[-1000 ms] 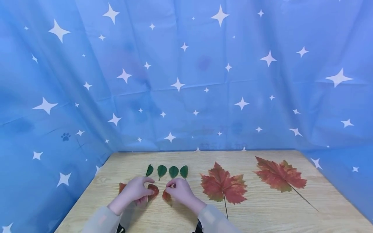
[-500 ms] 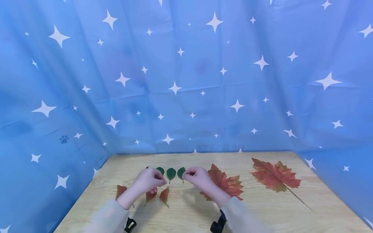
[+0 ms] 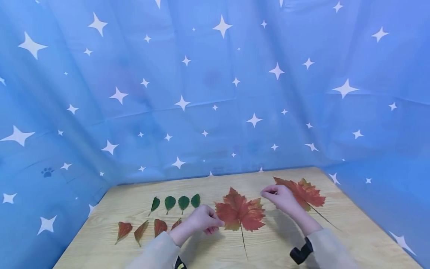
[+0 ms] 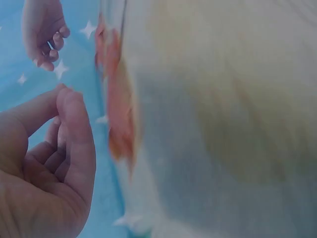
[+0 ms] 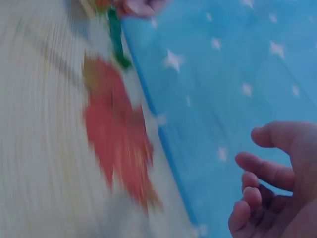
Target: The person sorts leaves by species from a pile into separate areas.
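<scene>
My left hand hovers beside the left edge of a large red maple leaf with a long stem. In the left wrist view, the thumb and index finger of this hand meet at their tips, and nothing shows between them. My right hand is raised between that leaf and a second red maple leaf, covering part of the second. Seen from the right wrist, the right hand has loosely bent fingers, thumb and index apart, holding nothing.
Several small green leaves form a row at the back left of the wooden table. Below them lies a row of small reddish-brown leaves, the rightmost partly behind my left arm. A blue starry curtain hangs behind the table.
Both hands have left the small leaves and moved right, toward the maple leaves. The reddish-brown row is now uncovered except at its right end. The head view has shifted to the right.
</scene>
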`<state>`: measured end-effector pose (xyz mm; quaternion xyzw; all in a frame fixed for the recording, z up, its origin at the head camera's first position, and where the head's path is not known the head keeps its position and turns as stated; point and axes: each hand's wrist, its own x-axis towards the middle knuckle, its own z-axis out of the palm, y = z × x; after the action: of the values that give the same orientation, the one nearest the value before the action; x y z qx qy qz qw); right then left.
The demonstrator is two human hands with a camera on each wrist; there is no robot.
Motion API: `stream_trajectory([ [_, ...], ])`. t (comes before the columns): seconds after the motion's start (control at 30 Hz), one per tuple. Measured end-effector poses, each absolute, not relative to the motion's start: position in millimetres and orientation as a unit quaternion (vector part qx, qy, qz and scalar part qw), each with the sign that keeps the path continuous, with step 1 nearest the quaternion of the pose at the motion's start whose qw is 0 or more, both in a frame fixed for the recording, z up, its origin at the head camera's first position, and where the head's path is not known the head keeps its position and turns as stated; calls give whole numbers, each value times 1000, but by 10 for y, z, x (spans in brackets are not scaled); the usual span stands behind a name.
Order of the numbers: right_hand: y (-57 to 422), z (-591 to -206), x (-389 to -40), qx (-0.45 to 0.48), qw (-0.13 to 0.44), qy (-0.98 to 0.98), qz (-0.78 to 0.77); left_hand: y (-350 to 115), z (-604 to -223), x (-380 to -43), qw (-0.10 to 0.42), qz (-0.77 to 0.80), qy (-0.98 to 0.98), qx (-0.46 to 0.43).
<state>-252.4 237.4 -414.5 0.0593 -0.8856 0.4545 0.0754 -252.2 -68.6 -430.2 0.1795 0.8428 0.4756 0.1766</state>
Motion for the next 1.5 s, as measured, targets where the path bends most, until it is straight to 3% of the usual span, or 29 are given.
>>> stream_trajectory([
  [0.37,3449,-4404,-2355,-26,83,-924,373,-205,-4538,-2464,198,461,845,183],
  [0.63,3783,-4516,-2334,-47,94,-925,364,27,-4518,-2446,185,417,870,185],
  [1.13,3894,-4571,-2353,-48,75,-931,354,22,-4478,-2431,63,246,930,265],
  [1.5,3929,-4581,-2345,-63,63,-925,370,-205,-4512,-2509,154,361,887,244],
])
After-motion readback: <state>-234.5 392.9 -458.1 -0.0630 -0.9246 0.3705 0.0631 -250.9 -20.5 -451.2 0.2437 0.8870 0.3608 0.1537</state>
